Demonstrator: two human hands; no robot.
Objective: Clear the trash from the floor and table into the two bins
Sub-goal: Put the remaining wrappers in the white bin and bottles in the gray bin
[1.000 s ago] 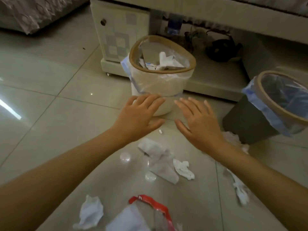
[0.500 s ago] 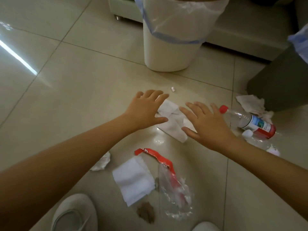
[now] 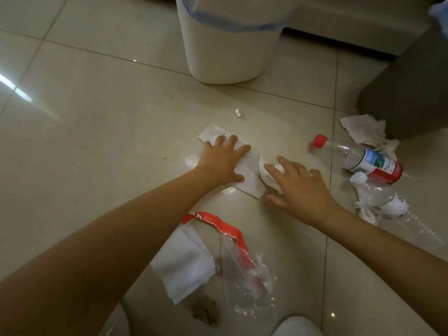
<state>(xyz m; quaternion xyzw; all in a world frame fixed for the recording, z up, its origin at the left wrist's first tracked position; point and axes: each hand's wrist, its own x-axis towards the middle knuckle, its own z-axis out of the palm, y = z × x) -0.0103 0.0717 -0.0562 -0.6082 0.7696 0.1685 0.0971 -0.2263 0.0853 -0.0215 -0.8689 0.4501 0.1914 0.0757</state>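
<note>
In the head view, a white bin lined with a clear, blue-edged bag is seen at the upper middle of the frame; its rim is cut off by the top edge, so its contents cannot be told. A dark bin is seen at the upper right, its inside likewise out of view.

At the centre, a flat white tissue is pressed to the tiled floor by the left hand, whose fingers are spread and straight. Just right of it, a crumpled tissue is touched by the extended fingers of the right hand, which is relaxed and grips nothing.

At the right, a red-capped bottle with clear liquid inside is seen lying beside a crushed white-capped bottle. At the lower middle, a clear plastic bag with a red strip is seen next to a folded napkin.
</note>
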